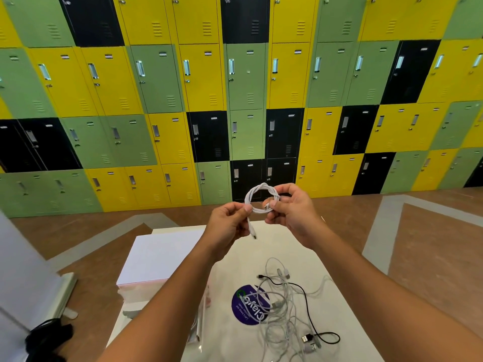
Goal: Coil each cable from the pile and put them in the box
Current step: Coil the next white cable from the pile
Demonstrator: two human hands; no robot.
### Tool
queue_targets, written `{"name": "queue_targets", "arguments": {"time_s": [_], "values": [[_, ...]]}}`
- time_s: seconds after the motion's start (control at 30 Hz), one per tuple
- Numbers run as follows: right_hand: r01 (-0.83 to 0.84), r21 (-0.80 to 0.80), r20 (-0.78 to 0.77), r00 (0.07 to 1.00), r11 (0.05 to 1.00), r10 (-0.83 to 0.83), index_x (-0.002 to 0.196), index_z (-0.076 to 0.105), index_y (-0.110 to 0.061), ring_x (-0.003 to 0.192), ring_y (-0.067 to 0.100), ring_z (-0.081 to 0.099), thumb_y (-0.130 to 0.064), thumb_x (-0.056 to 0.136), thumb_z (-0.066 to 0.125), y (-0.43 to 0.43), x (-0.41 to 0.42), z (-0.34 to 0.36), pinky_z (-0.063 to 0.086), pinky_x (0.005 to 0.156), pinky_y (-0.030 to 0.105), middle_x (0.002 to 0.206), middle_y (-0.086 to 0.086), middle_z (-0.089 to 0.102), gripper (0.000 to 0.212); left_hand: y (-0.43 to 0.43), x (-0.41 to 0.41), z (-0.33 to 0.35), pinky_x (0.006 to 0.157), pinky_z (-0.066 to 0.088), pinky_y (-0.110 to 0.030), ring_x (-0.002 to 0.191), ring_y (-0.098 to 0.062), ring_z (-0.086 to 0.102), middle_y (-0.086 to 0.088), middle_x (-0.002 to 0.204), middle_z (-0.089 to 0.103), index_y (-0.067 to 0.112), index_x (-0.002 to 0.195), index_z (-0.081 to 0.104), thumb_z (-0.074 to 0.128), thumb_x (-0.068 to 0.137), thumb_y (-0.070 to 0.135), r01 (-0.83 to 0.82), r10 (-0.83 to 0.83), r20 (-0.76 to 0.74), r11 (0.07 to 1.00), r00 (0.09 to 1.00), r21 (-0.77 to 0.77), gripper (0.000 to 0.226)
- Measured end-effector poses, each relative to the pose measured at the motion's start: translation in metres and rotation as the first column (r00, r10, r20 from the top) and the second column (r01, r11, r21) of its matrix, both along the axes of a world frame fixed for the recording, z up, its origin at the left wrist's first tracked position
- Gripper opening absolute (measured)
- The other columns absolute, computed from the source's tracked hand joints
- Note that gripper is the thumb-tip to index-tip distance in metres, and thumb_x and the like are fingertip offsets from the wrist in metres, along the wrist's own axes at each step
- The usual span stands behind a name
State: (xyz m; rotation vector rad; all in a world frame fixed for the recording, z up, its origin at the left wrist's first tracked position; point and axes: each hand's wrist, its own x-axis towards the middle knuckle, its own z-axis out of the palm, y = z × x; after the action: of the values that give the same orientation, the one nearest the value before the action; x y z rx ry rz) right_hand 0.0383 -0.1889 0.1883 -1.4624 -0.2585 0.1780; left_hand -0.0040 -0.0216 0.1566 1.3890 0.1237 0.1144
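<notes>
Lockers (167, 82) behind; both hands, L (230, 226) & R (292, 207), pinch white cable coil (261, 199); box (162, 254) part hidden

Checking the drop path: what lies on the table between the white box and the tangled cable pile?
In the head view, between the white box and the cable pile, only bare white table, crossed overhead by the left forearm.

This looks like a locker area in a shared building such as a school, gym or workplace. A wall of metal lockers (235, 100) in yellow, green and black fills the far side, stacked several rows high, each door with a handle, a label slot and vent slits. The floor (431, 244) is brown with pale grey bands. A white table (300, 246) stands in front.
</notes>
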Motion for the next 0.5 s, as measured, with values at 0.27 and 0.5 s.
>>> {"name": "queue_targets", "arguments": {"time_s": [0.27, 0.5], "values": [[0.116, -0.170, 0.236, 0.969, 0.979, -0.073, 0.101, 0.053, -0.020, 0.063, 0.015, 0.065, 0.004, 0.096, 0.056, 0.005, -0.004, -0.004, 0.061, 0.066, 0.034, 0.088, 0.010, 0.072, 0.025, -0.005, 0.002, 0.010, 0.044, 0.049, -0.018, 0.050, -0.008, 0.059, -0.006, 0.066, 0.067, 0.001, 0.092, 0.069, 0.075, 0.088, 0.017, -0.120, 0.035, -0.301, 0.956, 0.953, -0.267, 0.017], [0.145, -0.207, 0.308, 0.948, 0.968, -0.076, 0.100, 0.051, -0.023, 0.081, 0.016, 0.074, 0.002, 0.097, 0.056, 0.006, -0.005, -0.011, 0.060, 0.067, 0.032, 0.088, 0.003, 0.074, 0.026, -0.017, -0.002, 0.012, 0.058, 0.061, -0.023, 0.075, -0.020, 0.076, -0.022, 0.095, 0.075, -0.008, 0.099, 0.068, 0.066, 0.089, -0.005, -0.151, -0.044, -0.291, 0.774, 0.956, -0.615, 0.011]]}}
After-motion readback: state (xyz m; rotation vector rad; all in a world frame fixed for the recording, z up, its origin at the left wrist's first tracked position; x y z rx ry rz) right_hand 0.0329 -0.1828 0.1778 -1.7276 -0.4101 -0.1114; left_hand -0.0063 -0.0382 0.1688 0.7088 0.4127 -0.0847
